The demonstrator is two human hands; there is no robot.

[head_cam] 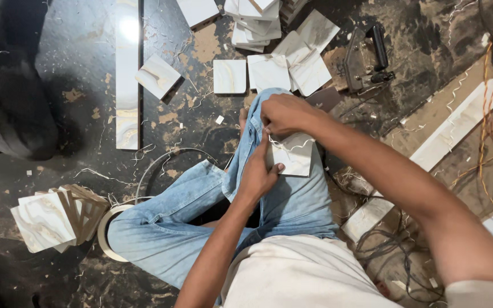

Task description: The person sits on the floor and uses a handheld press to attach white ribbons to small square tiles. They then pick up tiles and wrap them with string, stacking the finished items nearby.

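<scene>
I sit on a dark floor in blue jeans [172,222]. A small square marble-patterned tile [295,157] rests on my raised knee. My left hand [256,174] grips its left edge with the thumb lying on its face. My right hand [283,113] is at the tile's top edge, fingers pinched on a thin pale strip there. Part of the tile is hidden under my right hand.
Several loose square tiles [269,71] lie ahead, with a stack [255,20] behind them. A long narrow strip [128,74] lies at left, a leaning tile pile [52,219] near left, a roll of tape [106,228], a black hand tool [366,57], tangled wires [395,245] at right.
</scene>
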